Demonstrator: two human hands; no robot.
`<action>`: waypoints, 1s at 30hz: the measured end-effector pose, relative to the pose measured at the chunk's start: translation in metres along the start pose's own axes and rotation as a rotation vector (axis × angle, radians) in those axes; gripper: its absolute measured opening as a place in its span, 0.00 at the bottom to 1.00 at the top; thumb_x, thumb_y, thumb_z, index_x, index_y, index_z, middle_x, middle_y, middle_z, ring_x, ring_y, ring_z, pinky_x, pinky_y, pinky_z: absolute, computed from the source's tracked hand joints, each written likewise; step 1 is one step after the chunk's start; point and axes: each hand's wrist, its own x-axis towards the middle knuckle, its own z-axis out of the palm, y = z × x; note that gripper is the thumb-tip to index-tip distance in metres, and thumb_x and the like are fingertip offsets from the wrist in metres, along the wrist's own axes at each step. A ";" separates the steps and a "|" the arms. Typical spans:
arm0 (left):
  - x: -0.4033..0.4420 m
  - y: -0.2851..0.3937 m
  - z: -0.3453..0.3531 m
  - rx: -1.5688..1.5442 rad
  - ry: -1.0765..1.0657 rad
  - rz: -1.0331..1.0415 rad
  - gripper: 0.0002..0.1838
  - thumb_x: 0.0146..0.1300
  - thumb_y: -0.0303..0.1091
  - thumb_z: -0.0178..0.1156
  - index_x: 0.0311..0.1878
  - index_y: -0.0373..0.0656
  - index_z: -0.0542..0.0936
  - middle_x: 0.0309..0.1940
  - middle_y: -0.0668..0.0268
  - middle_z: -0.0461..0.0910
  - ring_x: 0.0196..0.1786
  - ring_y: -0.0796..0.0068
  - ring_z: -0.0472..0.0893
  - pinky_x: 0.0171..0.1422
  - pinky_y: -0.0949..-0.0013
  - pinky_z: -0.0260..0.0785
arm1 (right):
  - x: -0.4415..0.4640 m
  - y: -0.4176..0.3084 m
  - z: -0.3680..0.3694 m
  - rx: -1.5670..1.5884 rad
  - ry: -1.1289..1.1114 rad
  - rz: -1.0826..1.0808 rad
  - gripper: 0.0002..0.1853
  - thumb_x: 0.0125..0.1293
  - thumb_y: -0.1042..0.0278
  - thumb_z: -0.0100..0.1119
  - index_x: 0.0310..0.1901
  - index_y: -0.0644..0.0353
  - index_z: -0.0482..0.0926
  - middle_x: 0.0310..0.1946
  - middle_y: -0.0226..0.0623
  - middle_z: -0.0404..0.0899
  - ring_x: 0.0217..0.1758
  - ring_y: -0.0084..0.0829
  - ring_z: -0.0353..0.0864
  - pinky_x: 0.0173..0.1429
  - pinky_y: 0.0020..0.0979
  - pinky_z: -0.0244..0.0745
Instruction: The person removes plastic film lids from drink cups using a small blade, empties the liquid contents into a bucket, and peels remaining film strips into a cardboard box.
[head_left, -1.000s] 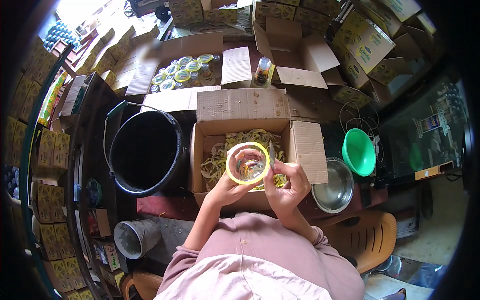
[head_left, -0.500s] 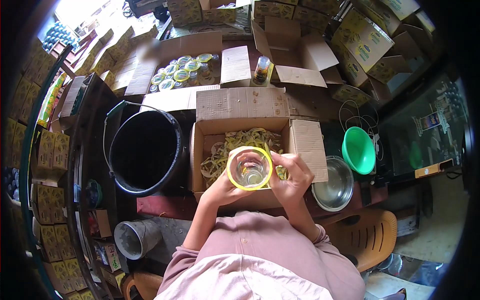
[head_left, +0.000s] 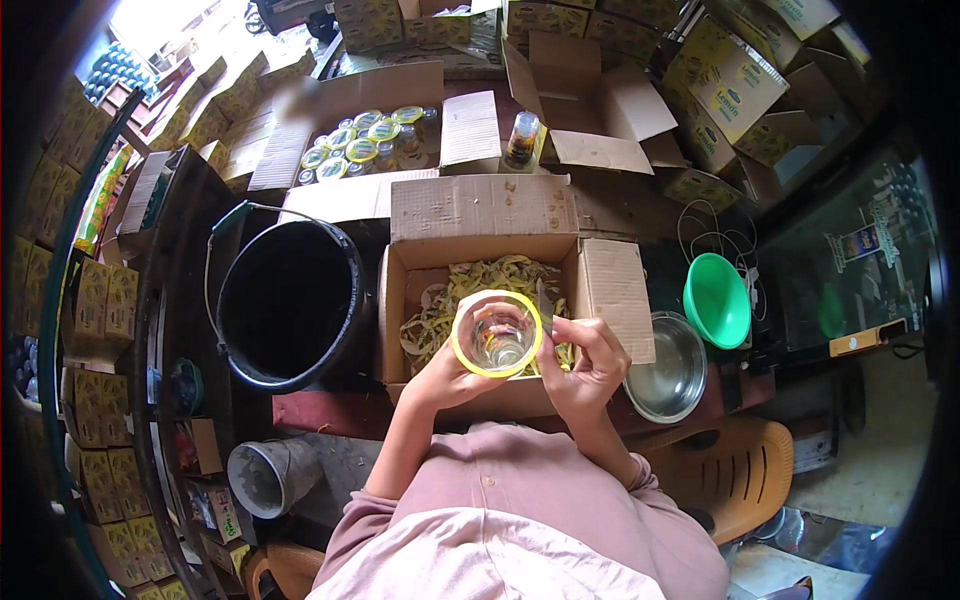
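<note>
My left hand (head_left: pixel 437 378) is wrapped round a clear glass (head_left: pixel 500 345) with a bright yellow band at its rim. The glass's mouth faces up towards me. At its right side, my right hand (head_left: pixel 585 368) is closed in a pinch on a thin, dark, knife-like blade (head_left: pixel 544 302), which points up beside the yellow rim. Under both hands stands an open cardboard box (head_left: pixel 485 210) holding a heap of curled yellow-green strips (head_left: pixel 425 315). My fingers partly hide the glass's lower part and the blade's handle.
A black bucket (head_left: pixel 228 300) stands left of the box. On the right are a steel bowl (head_left: pixel 665 375) and a green bowl (head_left: pixel 717 300). Behind, a carton (head_left: pixel 380 85) holds several yellow-rimmed glasses, beside a dark-patterned jar (head_left: pixel 522 140) and another open carton (head_left: pixel 575 100).
The glass has shifted very slightly to the left and up. My right hand has turned a little, and the blade now shows more clearly beside the rim.
</note>
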 end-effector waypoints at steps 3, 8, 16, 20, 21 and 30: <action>-0.001 -0.003 -0.001 -0.036 -0.033 -0.043 0.37 0.47 0.27 0.67 0.61 0.38 0.60 0.55 0.60 0.63 0.59 0.68 0.68 0.63 0.66 0.61 | 0.005 -0.005 -0.001 -0.058 -0.017 -0.054 0.13 0.45 0.82 0.65 0.35 0.60 0.81 0.24 0.35 0.78 0.27 0.27 0.80 0.31 0.25 0.74; -0.004 -0.006 -0.005 -0.001 -0.071 -0.052 0.40 0.45 0.28 0.68 0.62 0.39 0.59 0.56 0.60 0.63 0.59 0.68 0.67 0.63 0.66 0.60 | 0.013 0.002 -0.003 -0.022 -0.092 -0.066 0.13 0.45 0.83 0.65 0.36 0.62 0.81 0.24 0.35 0.78 0.28 0.26 0.80 0.31 0.24 0.74; -0.004 -0.015 -0.001 -0.258 0.057 -0.089 0.46 0.47 0.40 0.67 0.66 0.45 0.51 0.51 0.57 0.66 0.54 0.62 0.70 0.59 0.61 0.64 | 0.004 -0.004 -0.002 0.083 -0.011 0.065 0.11 0.45 0.83 0.64 0.34 0.64 0.81 0.22 0.34 0.77 0.25 0.23 0.79 0.29 0.23 0.74; -0.004 -0.018 0.000 -0.338 0.084 -0.106 0.45 0.47 0.37 0.66 0.66 0.44 0.52 0.52 0.58 0.64 0.56 0.64 0.68 0.60 0.61 0.62 | 0.003 -0.014 0.000 0.026 -0.022 0.020 0.11 0.45 0.82 0.64 0.34 0.62 0.81 0.22 0.34 0.77 0.24 0.23 0.78 0.29 0.22 0.74; -0.004 -0.016 0.000 -0.341 0.080 -0.102 0.43 0.47 0.34 0.66 0.65 0.43 0.52 0.53 0.58 0.64 0.57 0.65 0.67 0.61 0.62 0.60 | 0.003 -0.015 0.001 0.010 -0.025 0.004 0.11 0.45 0.82 0.65 0.34 0.62 0.81 0.22 0.34 0.77 0.23 0.23 0.78 0.29 0.22 0.74; 0.002 0.001 0.003 -0.202 0.095 -0.015 0.39 0.48 0.29 0.67 0.62 0.40 0.57 0.50 0.60 0.64 0.59 0.68 0.64 0.63 0.65 0.60 | 0.004 -0.012 0.004 -0.068 -0.028 -0.084 0.11 0.45 0.84 0.63 0.33 0.64 0.80 0.23 0.35 0.76 0.24 0.23 0.76 0.28 0.22 0.70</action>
